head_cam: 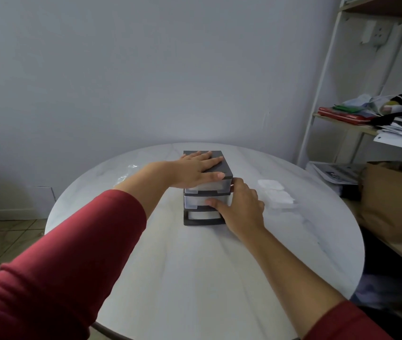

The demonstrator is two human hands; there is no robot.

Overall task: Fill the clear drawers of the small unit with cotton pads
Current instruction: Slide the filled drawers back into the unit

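Sensibly, the left hand (pixel 195 168) presses flat on the drawer unit (pixel 224 168) mid-frame, steadying it; the right hand (pixel 241 207) pinches the middle drawer (pixel 195 202), best slid straight, cotton pads (pixel 276 193) nearby.

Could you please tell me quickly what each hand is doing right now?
Left hand: open, flat on top of the drawer unit.
Right hand: closed round the drawer unit's right side, thumb on the middle drawer.

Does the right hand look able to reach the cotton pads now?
Probably yes: the pads lie just right of the right hand, nothing between them; it only has to let go of the unit.
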